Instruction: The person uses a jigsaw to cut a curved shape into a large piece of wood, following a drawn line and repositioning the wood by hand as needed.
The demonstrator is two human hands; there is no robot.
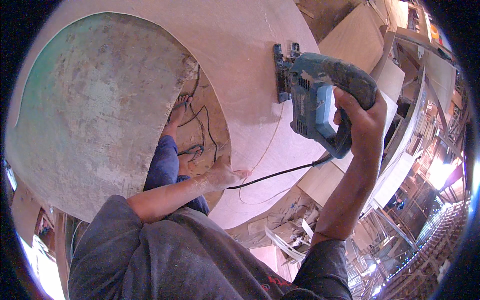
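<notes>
My right hand (364, 116) is wrapped round the rear handle of a dusty blue-and-black jigsaw (312, 100). Its flat metal base points left, over a pale plywood sheet (245, 65) with a large curved cutout; whether the base touches the sheet I cannot tell. From the back of the tool a black power cord (275, 175) runs left toward my other hand. My left hand (225, 175) is at the sheet's inner curved edge, thumb on top and the other fingers mostly hidden below. A thin curved line (267, 145) shows on the plywood between the two.
A worn, rounded greenish-grey board (100, 115) fills the left. Through the gap show my sandalled feet (182, 102) and loose black cord on the dusty floor. Plywood offcuts (355, 37) and stacked panels stand at right; wood scraps (285, 225) lie below the sheet.
</notes>
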